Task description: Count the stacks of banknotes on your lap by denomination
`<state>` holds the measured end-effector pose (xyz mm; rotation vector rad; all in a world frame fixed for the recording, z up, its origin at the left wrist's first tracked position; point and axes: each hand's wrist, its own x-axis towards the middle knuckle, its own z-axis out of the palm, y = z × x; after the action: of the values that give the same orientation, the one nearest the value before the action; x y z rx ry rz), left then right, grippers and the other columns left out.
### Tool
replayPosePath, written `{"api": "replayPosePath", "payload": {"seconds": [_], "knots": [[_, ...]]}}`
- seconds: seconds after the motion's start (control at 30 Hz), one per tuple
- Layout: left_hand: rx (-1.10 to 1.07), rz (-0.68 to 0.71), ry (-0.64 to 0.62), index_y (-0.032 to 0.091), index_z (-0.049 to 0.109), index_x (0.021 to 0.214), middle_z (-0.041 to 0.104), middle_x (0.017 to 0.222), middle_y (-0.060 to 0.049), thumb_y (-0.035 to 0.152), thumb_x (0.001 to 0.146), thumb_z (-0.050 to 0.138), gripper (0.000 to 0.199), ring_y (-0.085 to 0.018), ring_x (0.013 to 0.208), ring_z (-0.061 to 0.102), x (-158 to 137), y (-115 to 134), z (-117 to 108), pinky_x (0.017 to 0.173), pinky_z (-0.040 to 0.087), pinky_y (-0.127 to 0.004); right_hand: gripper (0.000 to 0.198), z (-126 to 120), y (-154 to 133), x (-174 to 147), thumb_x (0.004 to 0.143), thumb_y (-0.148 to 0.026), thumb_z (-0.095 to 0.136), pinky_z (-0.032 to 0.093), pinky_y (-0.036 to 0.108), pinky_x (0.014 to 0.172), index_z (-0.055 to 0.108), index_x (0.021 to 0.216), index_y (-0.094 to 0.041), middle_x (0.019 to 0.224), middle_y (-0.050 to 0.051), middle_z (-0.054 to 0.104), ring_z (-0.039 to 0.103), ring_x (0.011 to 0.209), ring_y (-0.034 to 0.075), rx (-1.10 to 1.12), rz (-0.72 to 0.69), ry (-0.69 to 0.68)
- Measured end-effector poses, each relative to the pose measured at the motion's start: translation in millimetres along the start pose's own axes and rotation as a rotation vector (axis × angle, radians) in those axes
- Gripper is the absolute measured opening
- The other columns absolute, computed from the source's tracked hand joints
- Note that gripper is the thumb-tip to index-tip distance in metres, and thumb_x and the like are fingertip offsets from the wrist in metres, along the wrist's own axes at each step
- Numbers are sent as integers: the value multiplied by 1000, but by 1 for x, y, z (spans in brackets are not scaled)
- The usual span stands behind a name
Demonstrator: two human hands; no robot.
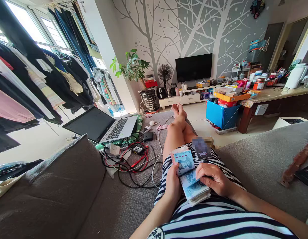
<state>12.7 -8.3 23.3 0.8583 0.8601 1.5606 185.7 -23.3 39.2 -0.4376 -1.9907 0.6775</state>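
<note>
A thick stack of blue banknotes [196, 191] rests on my lap over striped black-and-white clothing. My left hand [173, 181] is closed around the stack's left side, with its thumb on the notes. The upper notes [184, 162] are folded away from me, showing a printed portrait and the number 10. On the right, my right hand [213, 177] has its fingers bent, with thumb and fingertips pinching the edge of a note in the middle of the stack. Just beyond that hand, a phone [201, 149], partly blurred, lies on my thigh.
I sit on a grey sofa [141, 205] with legs stretched out. To the left are an open laptop [101, 126] and tangled cables [136, 159]. A blue box [222, 114] stands by a cluttered table [265, 96]. Ahead is a television [193, 67]; clothes [26, 83] hang at left.
</note>
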Motion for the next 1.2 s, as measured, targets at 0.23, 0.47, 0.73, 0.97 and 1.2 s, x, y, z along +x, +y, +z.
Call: {"api": "replayPosePath", "payload": {"seconds": [0.23, 0.47, 0.73, 0.97, 1.2], "knots": [[-30, -86, -19, 21, 71, 83, 74, 103, -2, 44, 78, 64, 24, -37, 112, 63, 1, -4, -3, 87, 54, -50, 25, 0, -3, 1, 98, -32, 49, 46, 30, 73, 65, 86, -18, 82, 6, 64, 60, 78, 17, -1, 6, -6], [-68, -132, 3, 20, 71, 82, 75, 98, -2, 42, 76, 65, 24, -36, 108, 65, 0, -3, -3, 81, 55, -46, 28, 0, -2, 1, 99, -33, 48, 45, 30, 73, 66, 84, -17, 82, 6, 64, 59, 78, 17, 17, 7, -11], [-60, -180, 3, 20, 71, 86, 75, 95, -3, 46, 74, 66, 28, -35, 105, 67, -1, -2, -2, 78, 56, -43, 34, 0, -2, 0, 100, -37, 44, 45, 30, 73, 66, 83, -17, 82, 7, 64, 60, 78, 17, 37, 12, -9], [-8, -96, -12, 22, 70, 83, 75, 99, -2, 44, 75, 66, 24, -36, 108, 65, 0, -5, -5, 80, 56, -46, 34, 1, 1, -1, 100, -37, 44, 45, 30, 72, 66, 82, -17, 81, 6, 64, 60, 77, 17, 39, 19, -11], [65, -14, -50, 24, 69, 84, 74, 103, 0, 47, 80, 61, 25, -36, 113, 62, 2, -8, -8, 87, 54, -50, 35, 0, 0, 0, 101, -37, 44, 45, 30, 73, 65, 81, -17, 81, 6, 64, 60, 78, 17, 27, 16, -14]]}}
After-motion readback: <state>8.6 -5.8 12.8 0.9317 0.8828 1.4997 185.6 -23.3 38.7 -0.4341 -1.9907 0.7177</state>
